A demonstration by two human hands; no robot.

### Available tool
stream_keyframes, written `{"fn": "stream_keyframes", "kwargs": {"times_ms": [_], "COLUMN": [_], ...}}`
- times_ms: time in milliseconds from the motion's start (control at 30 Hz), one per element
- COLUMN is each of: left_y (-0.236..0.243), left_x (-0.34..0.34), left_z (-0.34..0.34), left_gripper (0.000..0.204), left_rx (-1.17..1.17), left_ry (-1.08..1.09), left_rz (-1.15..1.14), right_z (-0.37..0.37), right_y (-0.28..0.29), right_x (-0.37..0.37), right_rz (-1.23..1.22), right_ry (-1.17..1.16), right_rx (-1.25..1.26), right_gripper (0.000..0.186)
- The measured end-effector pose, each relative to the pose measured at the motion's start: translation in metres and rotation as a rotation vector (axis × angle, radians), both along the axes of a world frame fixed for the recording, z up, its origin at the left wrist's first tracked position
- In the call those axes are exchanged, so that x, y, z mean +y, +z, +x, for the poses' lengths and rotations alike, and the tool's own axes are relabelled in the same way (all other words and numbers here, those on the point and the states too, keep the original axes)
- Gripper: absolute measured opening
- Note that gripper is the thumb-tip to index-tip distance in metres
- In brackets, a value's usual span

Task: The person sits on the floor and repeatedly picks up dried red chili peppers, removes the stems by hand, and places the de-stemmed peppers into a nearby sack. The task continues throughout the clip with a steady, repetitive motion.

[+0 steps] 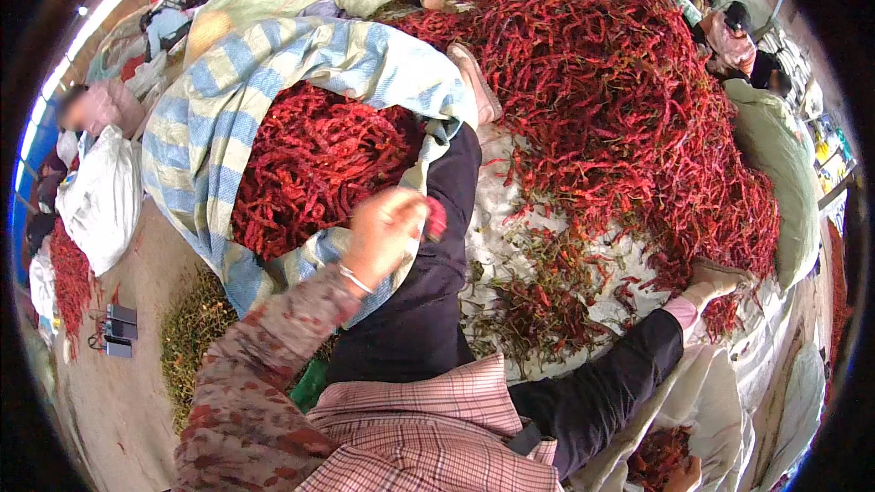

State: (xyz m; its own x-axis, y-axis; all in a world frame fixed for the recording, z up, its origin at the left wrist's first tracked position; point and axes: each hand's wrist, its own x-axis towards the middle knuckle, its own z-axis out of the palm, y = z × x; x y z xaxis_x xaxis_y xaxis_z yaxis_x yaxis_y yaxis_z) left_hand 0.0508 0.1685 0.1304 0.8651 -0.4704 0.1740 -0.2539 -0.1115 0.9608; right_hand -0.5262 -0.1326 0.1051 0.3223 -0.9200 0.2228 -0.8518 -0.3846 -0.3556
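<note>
My left hand (387, 230), with a pale band at the wrist, hovers at the near right rim of a blue-and-white checked woven sack (205, 141). Its fingers are closed and somewhat blurred, with red chili peppers (437, 219) showing at their tips. Inside the open sack lies a heap of dried red chilies (319, 159). At the lower right edge a bit of my right hand (685, 476) shows beside a pale sack with red chilies (661, 453) in it; its fingers are hidden.
A large pile of red chilies (620, 100) spreads beyond my outstretched legs. Stems and scattered chilies (547, 296) lie on a white sheet between them. A green sack (775, 178) stands right, a white sack (100, 200) left, near a small dark device (119, 328). Several people sit around.
</note>
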Motion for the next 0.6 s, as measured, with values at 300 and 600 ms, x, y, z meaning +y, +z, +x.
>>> {"fn": "stream_keyframes", "kwargs": {"times_ms": [300,600], "left_y": [-0.021,-0.028], "left_x": [0.18,-0.003], "left_z": [0.111,-0.014], "left_gripper": [0.019,0.009], "left_rx": [-0.778,-0.422], "left_ry": [0.47,-0.285], "left_rz": [0.798,0.297], "right_z": [0.063,0.241], "right_y": [-0.052,-0.016], "right_x": [-0.006,0.062], "right_rz": [-0.068,0.002], "right_ry": [0.01,0.41], "right_rx": [-0.232,-0.256], "right_gripper": [0.013,0.01]}}
